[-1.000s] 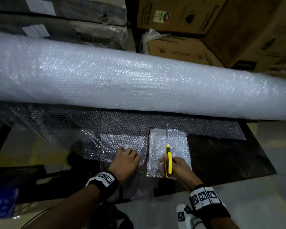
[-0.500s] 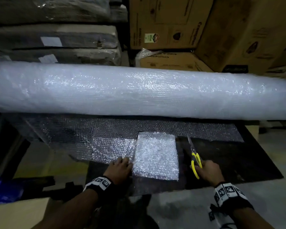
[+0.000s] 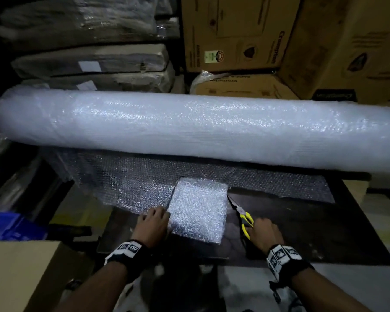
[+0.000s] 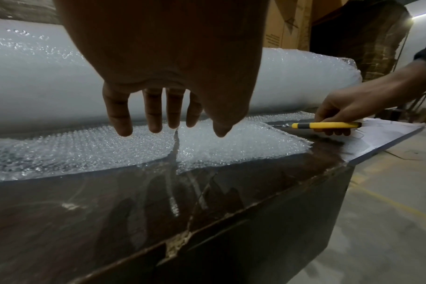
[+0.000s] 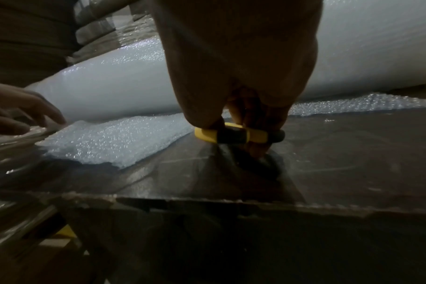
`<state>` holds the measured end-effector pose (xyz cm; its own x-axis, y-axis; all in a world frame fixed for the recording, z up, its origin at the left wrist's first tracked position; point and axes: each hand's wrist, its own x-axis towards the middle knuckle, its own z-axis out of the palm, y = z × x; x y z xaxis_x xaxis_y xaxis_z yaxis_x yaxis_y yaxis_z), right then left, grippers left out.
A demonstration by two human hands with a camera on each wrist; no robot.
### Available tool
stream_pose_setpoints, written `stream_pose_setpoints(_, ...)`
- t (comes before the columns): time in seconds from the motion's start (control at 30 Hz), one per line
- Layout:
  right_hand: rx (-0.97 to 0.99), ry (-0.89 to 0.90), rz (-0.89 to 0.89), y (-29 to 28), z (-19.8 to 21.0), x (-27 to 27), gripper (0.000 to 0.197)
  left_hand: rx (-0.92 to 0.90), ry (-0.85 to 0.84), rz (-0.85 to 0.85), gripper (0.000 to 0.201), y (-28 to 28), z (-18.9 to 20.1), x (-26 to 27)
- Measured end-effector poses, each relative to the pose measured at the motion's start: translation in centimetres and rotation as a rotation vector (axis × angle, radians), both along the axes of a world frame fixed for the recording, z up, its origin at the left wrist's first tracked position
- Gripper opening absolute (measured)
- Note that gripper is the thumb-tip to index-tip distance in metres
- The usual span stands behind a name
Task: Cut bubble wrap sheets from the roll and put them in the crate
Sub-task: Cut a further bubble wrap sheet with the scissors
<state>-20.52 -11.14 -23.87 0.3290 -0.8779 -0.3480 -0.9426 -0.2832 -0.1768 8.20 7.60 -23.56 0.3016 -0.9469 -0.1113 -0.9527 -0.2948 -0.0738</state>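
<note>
A dimly lit storeroom is shown. Brown cardboard boxes (image 3: 239, 32) are stacked at the back beside plastic-wrapped flat packages (image 3: 90, 61). A dark worktop (image 3: 324, 233) is set over grey concrete floor (image 4: 389, 221).

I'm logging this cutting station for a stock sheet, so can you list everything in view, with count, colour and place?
bubble wrap roll: one, white, lying across the back of the table
unrolled wrap: one sheet, clear, spread from under the roll
cut piece: one, clear, between the hands
scissors: one pair, yellow handles, right of the cut piece
table: one, dark, glossy top
cardboard boxes: several, brown, stacked behind the roll
wrapped bundles: several, grey, stacked back left
blue object: one, far left
left hand: on the unrolled wrap
right hand: grips the scissors
</note>
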Motion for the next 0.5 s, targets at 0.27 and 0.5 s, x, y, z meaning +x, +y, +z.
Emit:
stream_pose_setpoints(0.27,-0.03,-0.01,0.106,0.0,-0.9,-1.8,0.035,0.072,0.042,0.063,0.049,-0.8,1.1,-1.1)
stream_pose_setpoints(0.5,-0.074,0.076,0.191,0.8,0.0,-1.9,0.03,0.138,0.076,0.065,0.046,-3.0,1.3,-0.1)
